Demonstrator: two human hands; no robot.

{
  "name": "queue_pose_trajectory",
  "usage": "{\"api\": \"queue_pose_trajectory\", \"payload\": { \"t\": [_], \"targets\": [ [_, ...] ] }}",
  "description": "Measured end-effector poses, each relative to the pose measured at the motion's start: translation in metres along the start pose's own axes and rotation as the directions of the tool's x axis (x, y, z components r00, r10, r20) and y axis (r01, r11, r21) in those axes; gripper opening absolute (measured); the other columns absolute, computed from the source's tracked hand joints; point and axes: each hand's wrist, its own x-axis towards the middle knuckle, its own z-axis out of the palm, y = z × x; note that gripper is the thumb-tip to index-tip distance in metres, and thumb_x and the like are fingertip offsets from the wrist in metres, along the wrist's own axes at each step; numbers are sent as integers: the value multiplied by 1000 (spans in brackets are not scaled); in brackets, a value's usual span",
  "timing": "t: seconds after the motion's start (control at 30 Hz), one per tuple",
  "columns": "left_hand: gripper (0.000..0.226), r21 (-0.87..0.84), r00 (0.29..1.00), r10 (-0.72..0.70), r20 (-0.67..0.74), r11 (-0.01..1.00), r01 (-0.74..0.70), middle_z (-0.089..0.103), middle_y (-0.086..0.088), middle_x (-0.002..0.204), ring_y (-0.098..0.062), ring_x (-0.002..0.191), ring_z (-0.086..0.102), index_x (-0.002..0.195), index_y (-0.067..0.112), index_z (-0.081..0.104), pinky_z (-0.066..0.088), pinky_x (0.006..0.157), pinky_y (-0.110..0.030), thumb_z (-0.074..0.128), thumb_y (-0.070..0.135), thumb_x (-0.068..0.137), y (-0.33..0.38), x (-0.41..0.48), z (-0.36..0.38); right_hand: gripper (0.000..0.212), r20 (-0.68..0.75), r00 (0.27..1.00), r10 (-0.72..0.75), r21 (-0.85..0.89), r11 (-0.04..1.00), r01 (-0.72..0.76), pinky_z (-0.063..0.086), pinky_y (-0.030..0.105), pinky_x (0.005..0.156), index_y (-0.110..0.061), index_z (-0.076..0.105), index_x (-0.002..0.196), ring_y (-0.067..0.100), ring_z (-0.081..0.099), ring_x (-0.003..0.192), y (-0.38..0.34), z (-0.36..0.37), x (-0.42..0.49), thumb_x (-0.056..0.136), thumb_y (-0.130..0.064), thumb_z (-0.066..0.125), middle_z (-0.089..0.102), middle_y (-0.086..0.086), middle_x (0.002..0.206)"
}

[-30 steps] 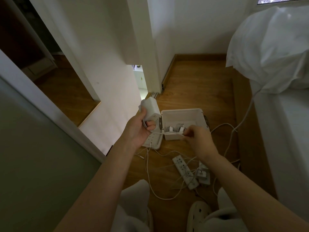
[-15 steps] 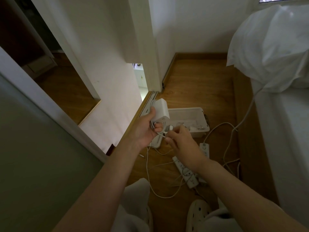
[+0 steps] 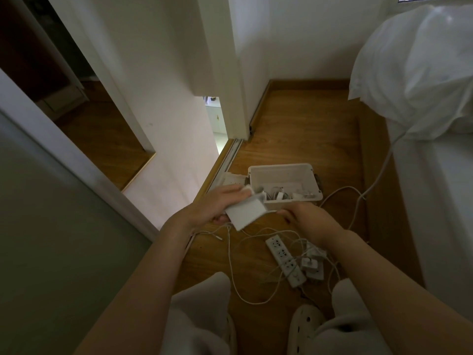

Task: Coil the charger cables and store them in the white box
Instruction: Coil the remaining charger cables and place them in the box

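Holding chargers (image 3: pixel 277 194), white box (image 3: pixel 281 167); left hand (image 3: pixel 212 203) grips charger brick (image 3: pixel 245 213), right hand (image 3: pixel 307 219) pinches cable (image 3: pixel 271 212).

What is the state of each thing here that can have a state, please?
white box: open, chargers inside.
charger: held above the floor, left hand grips it.
charger cable: right hand pinches it beside the charger.
power strip: lies on the floor, cables tangled around it.
loose cable: uncoiled, on the floor.
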Motion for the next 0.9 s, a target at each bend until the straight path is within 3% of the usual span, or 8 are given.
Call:
{"api": "queue_pose_trajectory", "payload": {
  "t": [0.07,0.17,0.3,0.4,0.5,0.67,0.77,0.9],
  "targets": [
    [20,166,1000,-27,2,986,26,56,0,93,-12,78,55,110,23,55,44,59,-18,48,36,96,-2,2,6,29,-54,999,-2,-62,998,-1,43,24,63,-19,56,81,8,51,64,-5,-2,1,99,-35,39,57,-5,78],
    [16,268,999,3,-54,963,12,56,6,95,-16,93,57,106,27,56,48,80,-31,53,35,93,-7,10,12,30,-141,990,-21,-131,991,2,37,21,53,-21,55,79,5,44,57,-19,-2,2,99,-37,38,55,-4,74],
    [22,314,986,40,-159,949,12,56,7,98,-15,94,57,108,27,55,51,85,-36,56,39,90,-8,13,12,32,-221,974,39,-70,996,-55,24,17,45,-20,52,70,4,40,50,-28,-6,4,98,-35,43,45,-8,59],
    [28,391,980,64,-189,920,15,57,4,106,-16,96,58,111,28,53,53,85,-38,58,43,88,-9,15,12,34,-263,962,70,-5,997,-74,25,17,44,-20,57,68,5,42,48,-34,-8,4,97,-34,46,47,-8,56],
    [29,457,954,108,-279,889,32,51,2,110,-17,97,55,108,27,50,54,84,-39,59,45,86,-12,18,13,36,-256,965,56,62,997,-41,25,15,44,-27,50,62,4,43,47,-39,-10,-2,98,-33,45,47,-10,56],
    [35,512,879,156,-451,852,111,41,0,112,-16,93,51,116,19,42,52,80,-34,51,43,92,-19,24,15,28,-226,974,20,157,987,16,34,18,52,-19,57,85,3,47,55,-54,0,-7,101,-29,37,52,-8,66],
    [36,444,821,164,-547,888,119,41,-4,117,-16,92,49,117,16,39,49,78,-31,49,41,94,-23,30,18,27,-173,985,-5,214,976,42,41,26,56,-18,54,99,12,54,64,-66,13,-9,102,-27,30,57,-2,77],
    [37,319,750,145,-646,943,91,38,-8,122,-15,93,47,120,13,37,44,65,-18,48,37,95,-23,37,20,25,-160,987,-18,299,952,66,50,37,67,-19,49,102,19,60,72,-76,23,-11,103,-27,25,63,5,82]
  ]
}}
